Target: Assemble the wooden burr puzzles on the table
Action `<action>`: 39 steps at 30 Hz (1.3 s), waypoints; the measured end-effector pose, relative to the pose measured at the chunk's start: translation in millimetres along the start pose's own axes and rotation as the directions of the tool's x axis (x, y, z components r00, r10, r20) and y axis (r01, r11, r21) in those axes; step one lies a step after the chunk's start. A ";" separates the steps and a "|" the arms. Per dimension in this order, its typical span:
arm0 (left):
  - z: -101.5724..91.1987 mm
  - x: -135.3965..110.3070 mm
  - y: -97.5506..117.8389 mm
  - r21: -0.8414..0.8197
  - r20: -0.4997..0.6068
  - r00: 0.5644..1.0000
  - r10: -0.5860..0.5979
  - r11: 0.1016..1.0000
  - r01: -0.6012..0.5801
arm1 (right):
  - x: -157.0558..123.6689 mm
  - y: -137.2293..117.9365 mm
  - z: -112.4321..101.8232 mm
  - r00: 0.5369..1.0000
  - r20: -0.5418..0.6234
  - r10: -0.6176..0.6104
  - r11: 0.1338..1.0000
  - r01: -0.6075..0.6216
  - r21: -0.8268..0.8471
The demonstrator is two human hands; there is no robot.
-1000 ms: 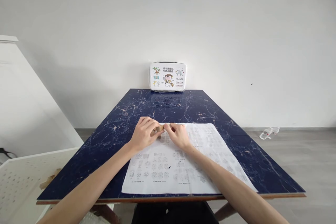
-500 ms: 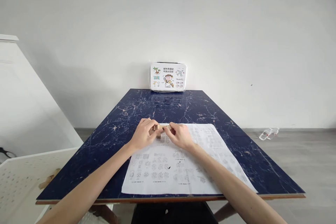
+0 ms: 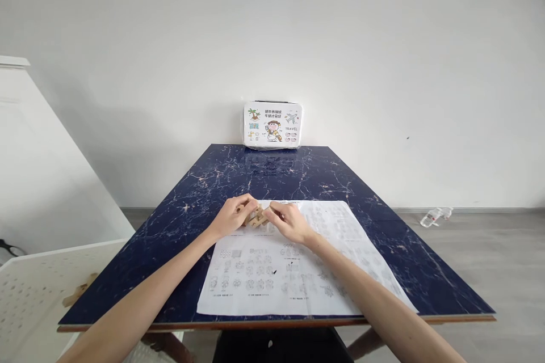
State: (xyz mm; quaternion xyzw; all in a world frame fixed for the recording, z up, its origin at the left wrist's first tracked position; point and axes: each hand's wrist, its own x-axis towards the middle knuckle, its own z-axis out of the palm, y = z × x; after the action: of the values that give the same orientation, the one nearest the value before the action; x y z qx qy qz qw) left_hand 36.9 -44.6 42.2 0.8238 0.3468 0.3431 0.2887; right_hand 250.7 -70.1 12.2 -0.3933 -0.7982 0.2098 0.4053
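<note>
Between my two hands is a wooden block puzzle made of several notched pale pieces, over the upper left part of a printed instruction sheet. My left hand is closed around its left side, thumb and fingers pinching it. From the right, my right hand pinches the puzzle between thumb and bent forefinger. My fingers hide much of the wood, so how the pieces interlock cannot be made out. Rows of small diagrams cover the sheet, which lies flat on the dark blue marbled table.
A white case with cartoon prints stands at the table's far edge against the wall. At lower left, a white perforated basket holds wooden pieces. Clear plastic bottles lie on the floor at right.
The wooden puzzle has been turned and tilted between my hands, and more of its notched front now shows. Both hands have shifted only slightly.
</note>
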 end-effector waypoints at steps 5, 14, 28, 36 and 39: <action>0.5 2.5 -5.7 -0.079 0.027 0.997 -0.077 0.994 0.079 | -0.1 -2.6 -1.2 0.997 0.044 -0.064 0.997 0.062 0.040; -2.9 3.4 -7.9 -0.306 0.133 0.951 -0.279 0.901 0.307 | -0.2 -1.4 -0.1 0.988 0.056 -0.147 0.987 0.143 0.077; 5.1 2.3 -7.5 0.085 -0.140 0.982 -0.124 0.987 0.137 | 12.4 15.6 -5.4 0.901 -0.216 0.376 0.881 -0.276 0.384; 16.8 1.0 -12.0 0.346 -0.045 0.993 0.107 0.935 -0.085 | 11.5 19.3 -1.3 0.903 -0.195 0.383 0.914 -0.401 -0.063; 19.7 0.9 -16.4 0.418 -0.052 0.988 0.142 0.902 -0.108 | 10.4 17.4 4.1 0.915 -0.136 0.381 0.902 -0.400 -0.164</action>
State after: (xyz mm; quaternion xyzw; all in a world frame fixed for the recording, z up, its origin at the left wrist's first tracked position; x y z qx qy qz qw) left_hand 46.4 -38.8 19.1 0.8722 0.3694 0.3127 0.0707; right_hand 251.6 -51.4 3.5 -0.5919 -0.6978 0.1903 0.3557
